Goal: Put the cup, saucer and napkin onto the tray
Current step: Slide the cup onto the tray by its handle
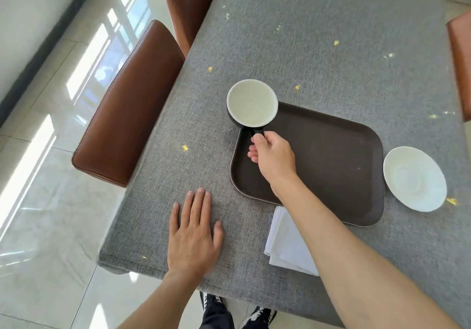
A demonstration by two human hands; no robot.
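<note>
The cup (252,105) was held by its handle in the right hand (274,159), fingers (258,140) clamped on it, over the tray's (331,155) far-left corner. The tray's bare middle lay to the right. The left hand (195,237) was spread flat on the worktop (331,48); saucer (415,178) and napkin (285,244) were off the tray.
</note>
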